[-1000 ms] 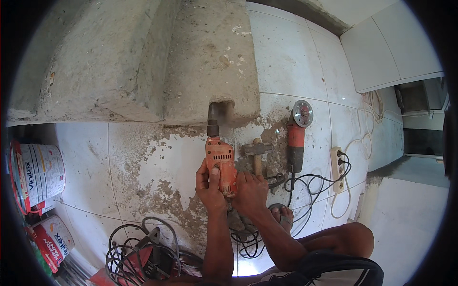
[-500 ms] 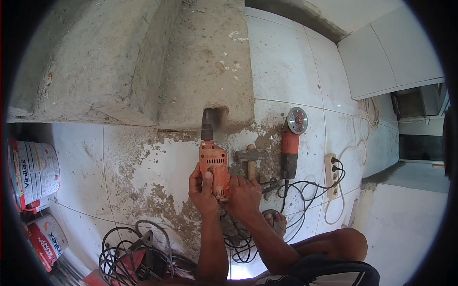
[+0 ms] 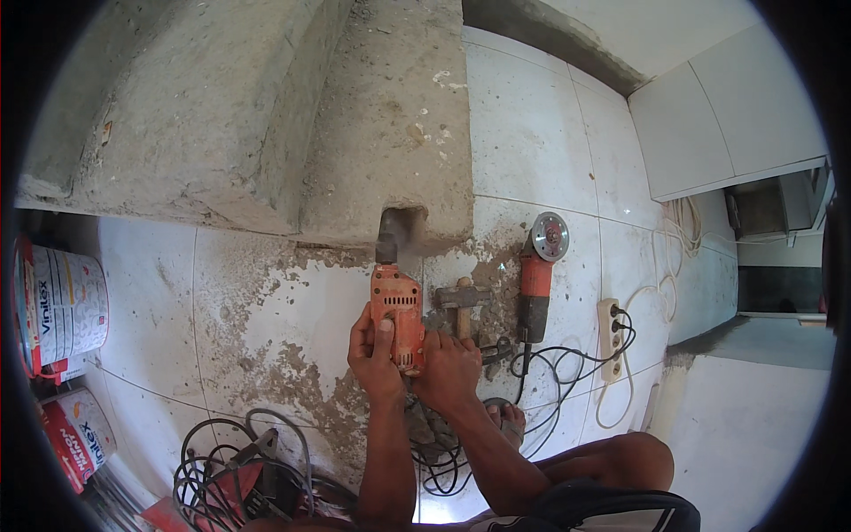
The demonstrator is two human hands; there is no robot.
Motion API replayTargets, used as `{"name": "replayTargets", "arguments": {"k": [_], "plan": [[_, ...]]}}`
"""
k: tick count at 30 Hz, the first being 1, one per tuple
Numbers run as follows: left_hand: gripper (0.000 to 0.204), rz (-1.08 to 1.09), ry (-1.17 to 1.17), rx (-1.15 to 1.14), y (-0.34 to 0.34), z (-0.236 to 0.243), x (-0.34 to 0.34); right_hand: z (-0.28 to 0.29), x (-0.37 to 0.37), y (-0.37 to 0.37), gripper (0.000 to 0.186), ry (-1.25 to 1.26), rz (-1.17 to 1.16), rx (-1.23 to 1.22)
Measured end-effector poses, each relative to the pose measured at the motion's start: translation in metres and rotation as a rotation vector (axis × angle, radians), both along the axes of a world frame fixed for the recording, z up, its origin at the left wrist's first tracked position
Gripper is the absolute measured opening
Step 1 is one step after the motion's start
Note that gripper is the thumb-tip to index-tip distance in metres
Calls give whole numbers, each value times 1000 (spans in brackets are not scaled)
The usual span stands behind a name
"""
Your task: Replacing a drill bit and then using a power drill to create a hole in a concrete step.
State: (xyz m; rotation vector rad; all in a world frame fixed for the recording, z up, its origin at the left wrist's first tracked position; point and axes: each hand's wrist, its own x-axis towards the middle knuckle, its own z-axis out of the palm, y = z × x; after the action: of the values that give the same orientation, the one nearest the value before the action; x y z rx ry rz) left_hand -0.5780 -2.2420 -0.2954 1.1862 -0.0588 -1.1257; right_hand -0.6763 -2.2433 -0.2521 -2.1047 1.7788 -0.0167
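Note:
An orange-red power drill (image 3: 397, 310) with a dark chuck points away from me into a notch (image 3: 409, 226) in the edge of the concrete step (image 3: 390, 133). Its tip is hidden inside the notch, and greyish dust blurs the area around the chuck. My left hand (image 3: 377, 359) is closed around the drill's left side, thumb on the top of its body. Gripping the rear right of the same drill is my right hand (image 3: 446, 368), its fingers curled. Just beyond that hand, a hammer (image 3: 463, 301) with a wooden handle lies on the floor.
An angle grinder (image 3: 537, 284) lies right of the hammer, disc up. Black cords run from a power strip (image 3: 612, 337) past my foot (image 3: 505, 421). Paint buckets (image 3: 75, 310) stand at the left. Coiled cable (image 3: 199, 470) lies near left. Rubble covers parts of the white tiles (image 3: 292, 301).
The view has shifted slightly, so the step sits a little lower in the picture. Dust around the chuck looks thicker. Both hands keep their hold on the drill.

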Motion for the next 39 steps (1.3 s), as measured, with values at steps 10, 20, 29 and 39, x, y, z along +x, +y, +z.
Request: {"name": "replayTargets", "arguments": {"k": [10,20,29,39], "plan": [[46,14,-24,17,-2,-5,2,2,0,-2,45,0,18,13],[43,21,-34,-3,-7,-4,2,-6,-2,-2,44,-24,2,-3],[45,15,-67,29,-8,-2,0,7,1,-9,45,-15,8,38],[45,26,0,-1,-10,-8,1,4,-1,-10,45,10,28,-34]]}}
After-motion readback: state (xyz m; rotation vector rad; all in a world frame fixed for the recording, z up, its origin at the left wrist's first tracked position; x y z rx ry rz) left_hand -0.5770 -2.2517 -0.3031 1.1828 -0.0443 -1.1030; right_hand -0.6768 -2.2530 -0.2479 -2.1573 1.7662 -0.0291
